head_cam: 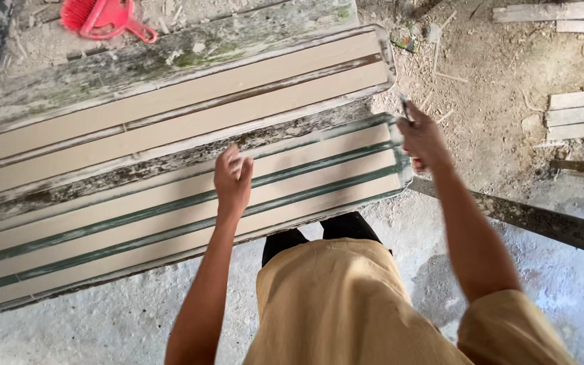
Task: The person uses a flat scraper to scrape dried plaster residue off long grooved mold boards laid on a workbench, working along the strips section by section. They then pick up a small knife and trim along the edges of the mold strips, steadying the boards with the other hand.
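- Biggest thing in view: a long workbench (136, 64), weathered grey wood with flaking paint and greenish stains, running from 8 o'clock up toward 1 o'clock.
- On it lie two sets of long moulds. The far set (170, 111) holds two pale tan, smooth strips between whitish rails; the near set (170, 216) holds three tan strips split by dark green rails, its right end just past the bench edge.
- The ground (488, 81) is dusty earth at the top right, strewn with splinters, and pale rough concrete along the bottom.
- The person's mustard-yellow shirt (346, 304) fills 6 o'clock, standing right against the near moulds.
- A dark, speckled plank (542, 220) slants off toward 4 o'clock, under the right arm.
- Stacked pale wooden slats (579, 115) sit at 3 o'clock, more at 1 o'clock.
- A red plastic brush with dustpan (103, 17) rests at 11 o'clock, well apart from both hands.
- Left hand (232, 177): above the near moulds' middle, fingers loosely curled, clamped on nothing; touching or not, I cannot tell.
- Right hand (424, 138): at the moulds' right end, closed around a thin grey tool (406, 108) poking up from the fist; something red shows beneath the hand, too hidden to name.
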